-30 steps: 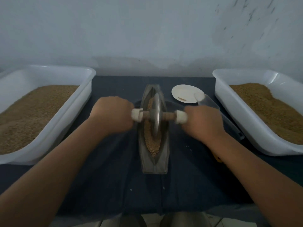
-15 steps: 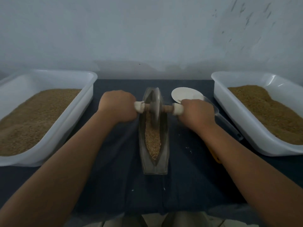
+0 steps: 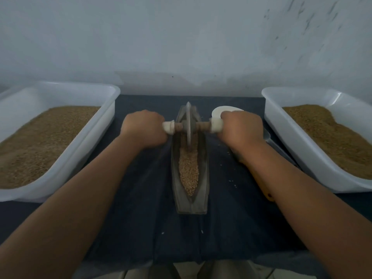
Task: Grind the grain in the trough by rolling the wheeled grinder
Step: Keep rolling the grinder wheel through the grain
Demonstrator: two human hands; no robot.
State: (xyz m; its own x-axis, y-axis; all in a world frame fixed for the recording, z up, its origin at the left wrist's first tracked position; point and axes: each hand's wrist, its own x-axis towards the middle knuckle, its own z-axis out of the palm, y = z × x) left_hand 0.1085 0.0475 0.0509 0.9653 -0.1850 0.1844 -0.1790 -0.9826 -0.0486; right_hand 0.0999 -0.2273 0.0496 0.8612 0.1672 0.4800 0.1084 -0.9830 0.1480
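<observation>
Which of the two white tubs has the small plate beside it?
The right tub: the plate lies between it and the trough, partly behind the right hand. The left tub has no plate beside it.

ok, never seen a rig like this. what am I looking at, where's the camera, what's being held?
No machine here: a person works bare-handed, and every picture comes from one head-worn camera looking forward and down. The left hand and right hand each grip a handle end of a wheeled grinder, a metal disc on an axle. The disc stands toward the far end of a narrow boat-shaped trough that holds grain. It all sits on a dark cloth. The left tub and right tub, both white, flank it and hold brown grain-like material. A white plate shows partly behind the right hand.
</observation>
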